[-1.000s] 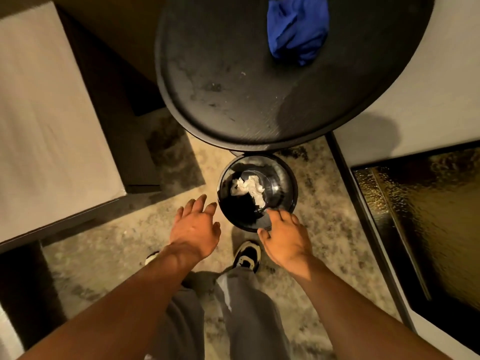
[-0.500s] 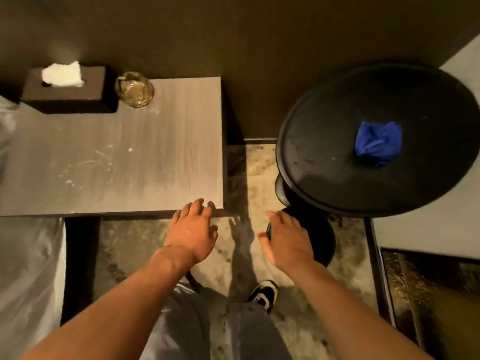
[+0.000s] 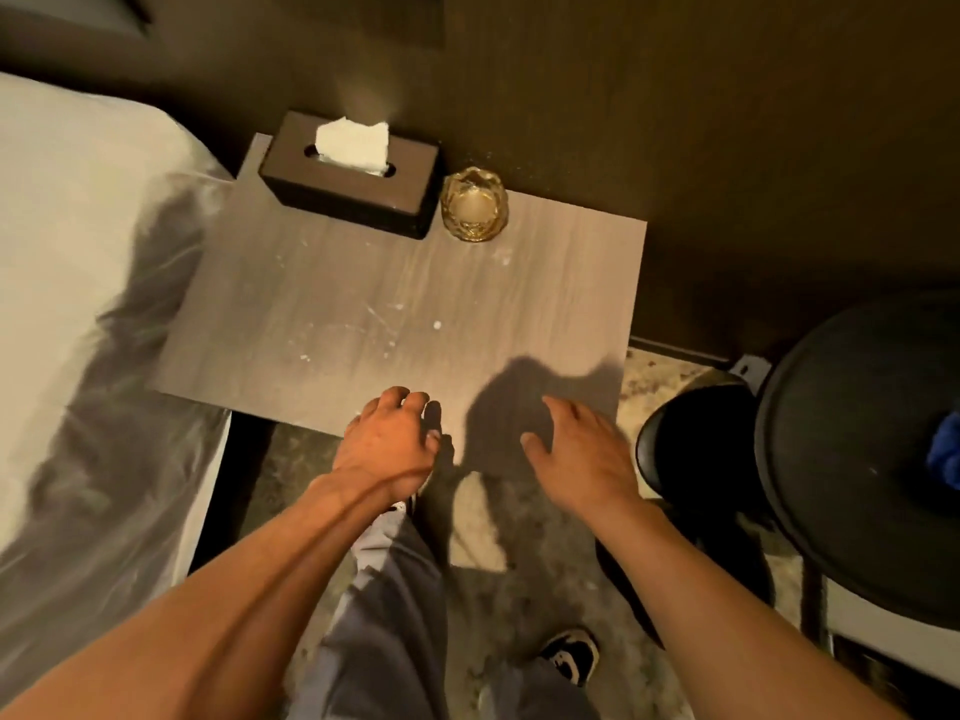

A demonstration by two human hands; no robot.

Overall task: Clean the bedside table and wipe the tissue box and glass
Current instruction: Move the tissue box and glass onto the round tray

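Note:
The grey wood-grain bedside table (image 3: 363, 304) fills the middle of the view, with white specks and smears on its top. A dark brown tissue box (image 3: 353, 192) with a white tissue poking out stands at its back edge. Just right of the box sits a small amber glass (image 3: 474, 205). My left hand (image 3: 389, 444) hovers over the table's front edge with fingers curled and nothing in it. My right hand (image 3: 582, 449) is over the front right corner, fingers spread, empty. A blue cloth (image 3: 946, 454) lies on the round black table at the right edge.
A bed with white sheets (image 3: 78, 304) borders the table on the left. A round black side table (image 3: 857, 459) stands at the right, with a black waste bin (image 3: 691, 449) beneath its edge. A dark wall runs behind. My legs and one shoe stand on the speckled floor.
The view swung left from the bin and round table to the bedside table. My right hand left the bin's rim; both hands now hover over the table's front edge.

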